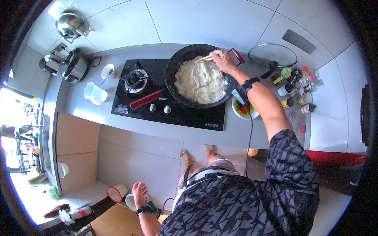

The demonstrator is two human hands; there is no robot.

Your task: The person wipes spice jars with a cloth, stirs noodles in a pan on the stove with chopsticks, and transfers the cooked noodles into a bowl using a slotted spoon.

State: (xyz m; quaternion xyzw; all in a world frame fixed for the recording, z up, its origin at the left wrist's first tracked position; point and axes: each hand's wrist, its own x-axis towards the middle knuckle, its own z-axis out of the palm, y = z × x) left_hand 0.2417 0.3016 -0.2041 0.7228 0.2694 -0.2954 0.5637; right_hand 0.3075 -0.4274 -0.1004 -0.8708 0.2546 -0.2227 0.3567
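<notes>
My right hand [224, 61] holds a pair of wooden chopsticks [206, 58] over the upper right of a large dark wok [172, 85]. The chopstick tips touch or hover just above the pale, wide noodle-like sheets [202, 81] filling the wok; which of the two I cannot tell. The wok stands over the right side of a black glass gas hob [141, 113], its long red handle [146, 100] pointing to the lower left. My left hand [140, 193] hangs low beside my body, away from the counter, fingers slightly curled, holding nothing.
A glass lid [273, 56] leans on the back wall, near seasoning bottles [308, 108]. A bowl with yellow and red contents [243, 110] sits right of the hob. Leftward are a plastic jug [95, 93], a small white bowl [108, 71] and an electric cooker [75, 66]. A cable [250, 138] hangs from my right wrist.
</notes>
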